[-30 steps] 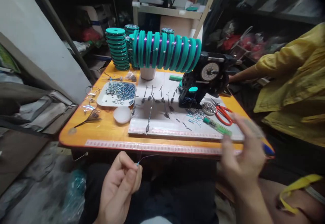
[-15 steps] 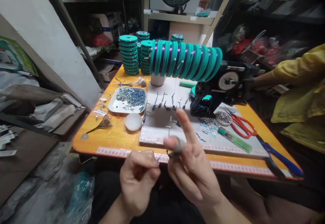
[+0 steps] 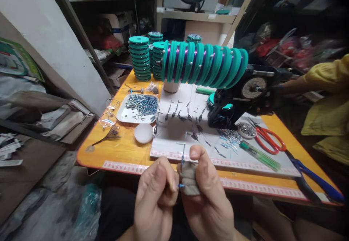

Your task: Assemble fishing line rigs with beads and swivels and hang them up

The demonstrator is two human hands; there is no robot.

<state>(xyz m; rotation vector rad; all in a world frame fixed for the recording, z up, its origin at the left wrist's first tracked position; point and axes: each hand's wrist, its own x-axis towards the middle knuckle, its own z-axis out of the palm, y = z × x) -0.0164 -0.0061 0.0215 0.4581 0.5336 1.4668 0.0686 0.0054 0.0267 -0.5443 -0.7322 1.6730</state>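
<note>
Pinching tiny blue sleeve-like piece (image 3: 181, 185): left hand (image 3: 156, 184); right hand (image 3: 211, 190), in grey finger covers (image 3: 190, 184), just beside, hold unclear. Likely light, slick; best gripped at ends.

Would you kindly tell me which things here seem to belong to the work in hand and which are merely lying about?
Seemingly in the work:
- thin blue piece between left hand and right hand
- grey finger coverings
- probably, white rectangular tray of small bluish pieces

Seemingly just lying about:
- red-handled scissors
- blue-and-black-handled pliers
- crumpled clear plastic bag
</note>
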